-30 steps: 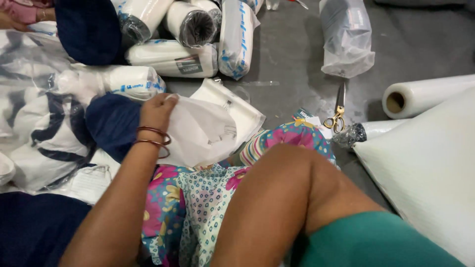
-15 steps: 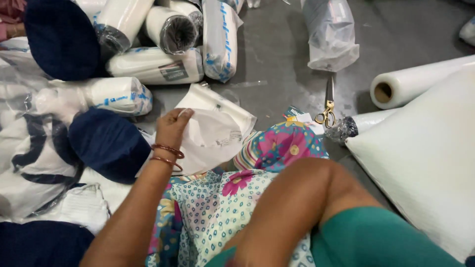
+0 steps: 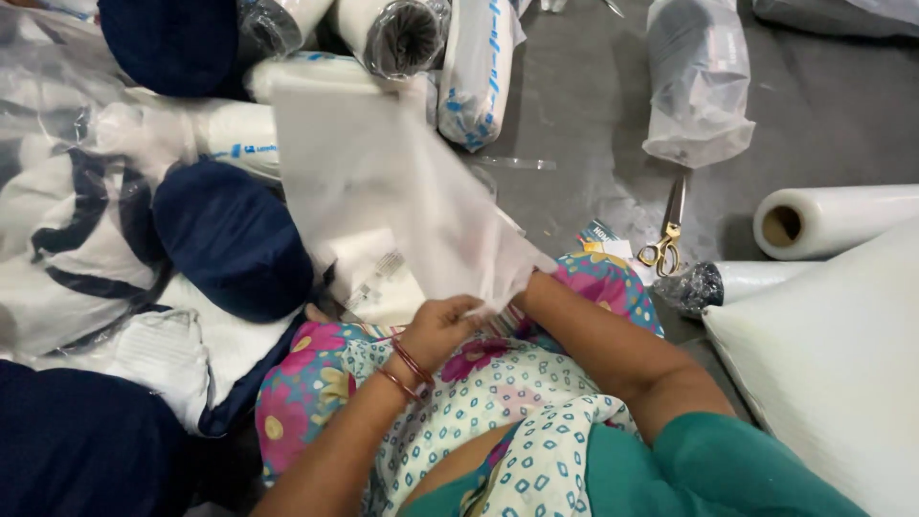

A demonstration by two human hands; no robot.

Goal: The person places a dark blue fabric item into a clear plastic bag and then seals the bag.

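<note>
Hands [image 3: 479,311] pinch a clear plastic bag [image 3: 402,191], hiding wrapped rolls [image 3: 239,144]; scissors [image 3: 665,235] nearby.

Grey floor [image 3: 584,124]: scissors [image 3: 665,235], film roll [image 3: 833,218], bagged rolls [image 3: 474,67]

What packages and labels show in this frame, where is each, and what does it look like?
Clear plastic bag: held up by both hands, centre, translucent.
Wrapped rolls: top centre, white with blue print.
Loose clear bag: on the floor, top right, crumpled.
Small label card: by the scissors, blue and white.
</note>
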